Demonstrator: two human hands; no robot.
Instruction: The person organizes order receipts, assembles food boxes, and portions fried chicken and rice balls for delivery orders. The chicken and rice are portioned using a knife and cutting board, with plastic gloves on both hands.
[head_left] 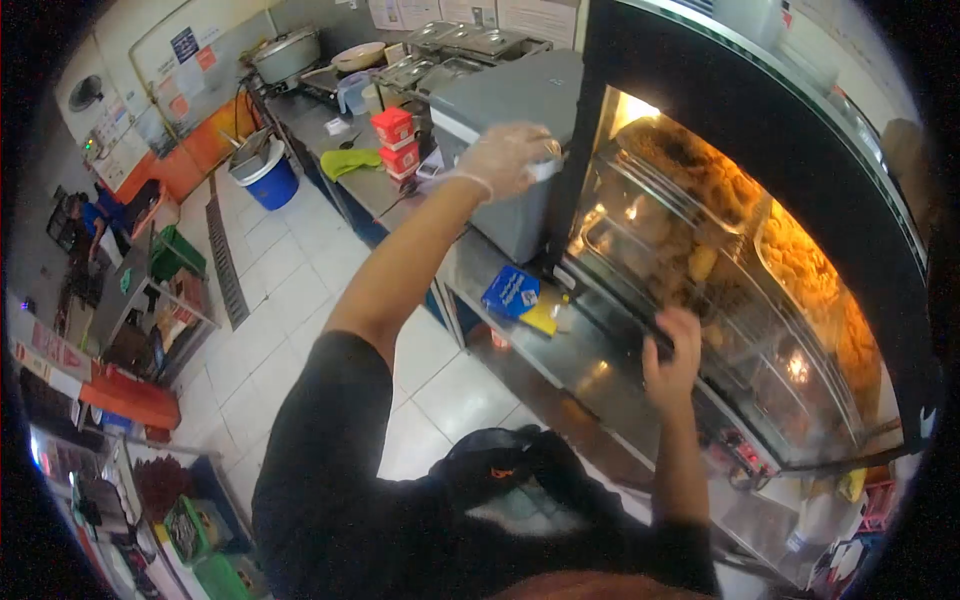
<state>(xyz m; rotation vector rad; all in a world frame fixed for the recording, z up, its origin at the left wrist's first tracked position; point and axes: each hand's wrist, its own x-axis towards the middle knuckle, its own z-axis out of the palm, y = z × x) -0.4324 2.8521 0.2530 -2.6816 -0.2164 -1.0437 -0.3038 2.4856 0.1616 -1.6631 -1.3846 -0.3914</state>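
Observation:
A thin clear glove covers my left hand (505,160), which is at the near edge of a large grey lidded box (530,100). Its fingers curl inward near a white part of the box; what they hold, if anything, is too small to name. My right hand (673,352) is bare, with thumb and fingers apart, in front of a lit glass display cabinet (750,50) full of fried food (690,180). Between my hands, a blue and yellow packet (518,298) lies on the steel counter (590,375).
Red boxes (397,145) are stacked beside a green cloth (350,163) on the counter. Metal pans (470,40) and a large pot (287,57) stand farther back. A blue bucket (268,185) is on the tiled floor. Another person (98,222) is at far left.

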